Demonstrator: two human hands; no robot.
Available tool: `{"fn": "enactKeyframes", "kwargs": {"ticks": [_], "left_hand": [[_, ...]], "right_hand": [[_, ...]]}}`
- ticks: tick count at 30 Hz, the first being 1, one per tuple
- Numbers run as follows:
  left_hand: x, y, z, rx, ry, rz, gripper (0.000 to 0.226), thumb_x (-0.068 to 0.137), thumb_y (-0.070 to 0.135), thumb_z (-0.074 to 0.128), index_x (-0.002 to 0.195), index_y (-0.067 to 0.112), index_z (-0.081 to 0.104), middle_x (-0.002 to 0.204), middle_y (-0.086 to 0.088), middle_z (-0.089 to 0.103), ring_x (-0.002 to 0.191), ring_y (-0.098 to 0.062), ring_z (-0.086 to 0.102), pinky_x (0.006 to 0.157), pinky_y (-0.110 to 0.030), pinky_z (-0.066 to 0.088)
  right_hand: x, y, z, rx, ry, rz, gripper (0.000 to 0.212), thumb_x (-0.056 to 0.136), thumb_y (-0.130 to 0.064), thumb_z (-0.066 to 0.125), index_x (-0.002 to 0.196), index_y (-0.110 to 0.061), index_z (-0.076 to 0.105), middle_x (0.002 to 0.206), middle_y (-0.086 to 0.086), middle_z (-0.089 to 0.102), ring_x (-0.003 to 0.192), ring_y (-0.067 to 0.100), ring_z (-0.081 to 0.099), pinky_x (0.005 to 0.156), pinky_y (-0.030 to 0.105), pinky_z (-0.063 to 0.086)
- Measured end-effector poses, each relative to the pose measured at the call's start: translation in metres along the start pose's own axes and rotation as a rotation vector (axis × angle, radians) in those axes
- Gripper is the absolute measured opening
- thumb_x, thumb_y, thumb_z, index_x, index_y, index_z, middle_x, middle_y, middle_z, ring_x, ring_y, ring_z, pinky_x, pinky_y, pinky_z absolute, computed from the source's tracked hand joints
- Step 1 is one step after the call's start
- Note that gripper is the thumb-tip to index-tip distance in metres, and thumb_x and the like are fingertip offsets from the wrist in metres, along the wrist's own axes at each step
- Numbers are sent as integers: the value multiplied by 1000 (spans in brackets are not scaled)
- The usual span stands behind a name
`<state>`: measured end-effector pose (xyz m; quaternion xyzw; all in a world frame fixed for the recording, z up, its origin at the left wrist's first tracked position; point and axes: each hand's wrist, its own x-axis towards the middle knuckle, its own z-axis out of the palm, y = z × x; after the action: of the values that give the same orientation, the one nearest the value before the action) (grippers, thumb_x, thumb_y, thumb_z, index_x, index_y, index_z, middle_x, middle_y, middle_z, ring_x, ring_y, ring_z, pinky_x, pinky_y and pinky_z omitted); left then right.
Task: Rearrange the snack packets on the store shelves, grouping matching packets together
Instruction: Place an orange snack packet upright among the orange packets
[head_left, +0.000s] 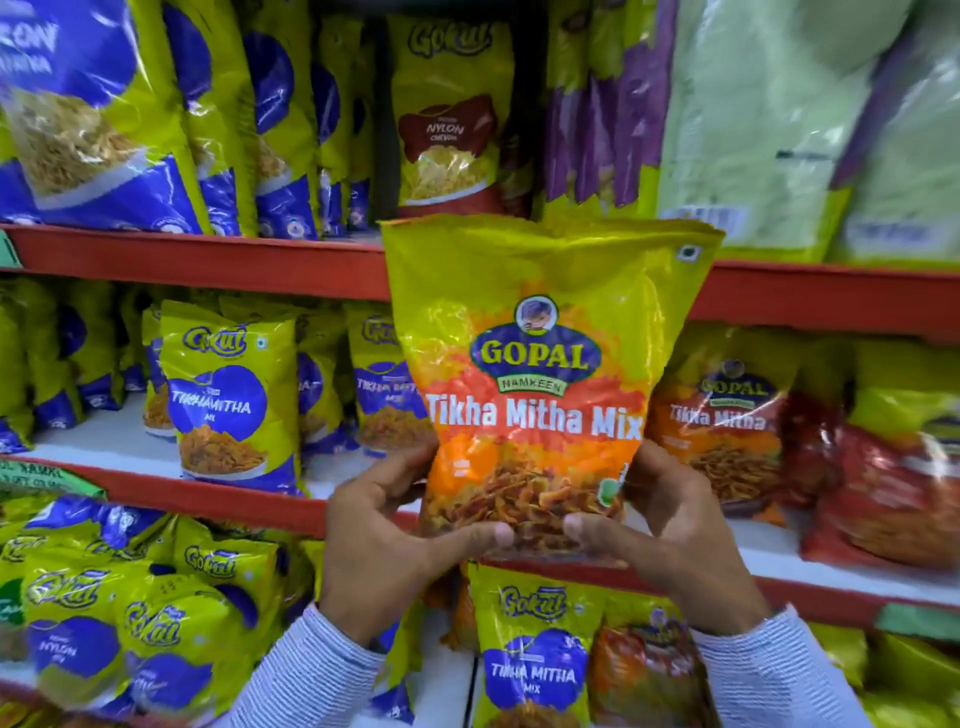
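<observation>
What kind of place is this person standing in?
Most likely a grocery or snack shop. Red-edged shelves are packed with rows of Gokul packets, and both hands hold a Gopal Tikha Mitha Mix packet in front of matching ones.

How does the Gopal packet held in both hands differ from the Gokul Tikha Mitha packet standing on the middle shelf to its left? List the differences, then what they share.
The held Gopal packet has an orange-red panel; the Gokul packet has a blue one. The Gopal packet is gripped at its base by the left hand and right hand, in front of the shelves; the Gokul packet stands free on the shelf. Their brand logos differ. Both are yellow-topped, upright, and labelled Tikha Mitha Mix.
</observation>
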<state>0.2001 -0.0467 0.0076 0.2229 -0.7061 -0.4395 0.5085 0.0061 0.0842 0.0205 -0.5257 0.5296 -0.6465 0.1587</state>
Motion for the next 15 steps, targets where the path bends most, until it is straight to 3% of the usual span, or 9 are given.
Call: {"fn": "enactKeyframes", "kwargs": {"ticks": [2,7,11,13,15], "left_hand": [[-5,1,14,-15,-25,-26,82,33,37,97,109,17,72,99,4,80,95,-18,75,82,-39,63],[-18,-1,51,-84,-82,-80,88,31,28,98,113,11,70,99,1,81,91,-16,76,71,-23,61],[-30,-8,98,-91,-156,-139,83,35,14,102,112,11,68,97,4,81,90,-14,76,67,-19,59],[-30,-10,126,-93,-181,-146,76,40,8,98,109,16,68,98,7,80,90,-9,76,68,-17,58],[-27,-9,157,-91,-204,-141,72,44,9,97,108,22,68,99,13,80,93,-5,74,71,-15,58]], "right_hand": [[-7,3,-14,-8,0,4,58,59,-16,87,112,-11,67,105,5,78,99,19,71,84,24,55],[-28,12,-49,-35,37,24,54,64,-12,86,114,-12,66,107,6,77,102,23,71,88,31,56],[-49,26,-89,-36,99,56,62,61,-25,89,116,-12,66,109,9,76,104,26,70,91,45,56],[-55,33,-110,-24,130,71,65,60,-33,90,116,-14,66,110,10,76,105,25,70,90,44,57],[-57,41,-136,-41,166,59,58,62,-24,88,115,-12,66,110,9,77,103,22,70,87,36,58]]}}
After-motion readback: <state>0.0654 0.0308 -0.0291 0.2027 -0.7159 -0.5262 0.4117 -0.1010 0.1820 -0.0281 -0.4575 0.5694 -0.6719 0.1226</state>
